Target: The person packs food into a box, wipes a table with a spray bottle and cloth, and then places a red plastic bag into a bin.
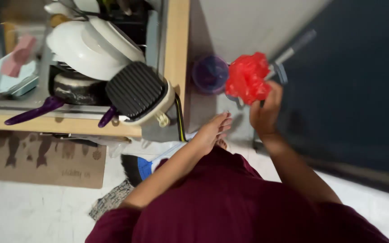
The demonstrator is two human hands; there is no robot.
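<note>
My right hand (265,111) is raised and closed on a crumpled red plastic bag (247,77), which it holds up in front of me. Just behind the bag stand a purple round container (210,73) and a grey long-handled tool (292,51) leaning against the wall. My left hand (212,130) hangs lower, empty, with its fingers stretched out together, beside the end of the counter. I wear a dark red garment (230,202).
A wooden-edged counter (176,49) on the left holds a sink with white plates (88,47), a ribbed grill pan (136,90) and purple-handled pans (34,112). A brown mat (41,159) lies on the white floor. A dark blue wall (361,90) is on the right.
</note>
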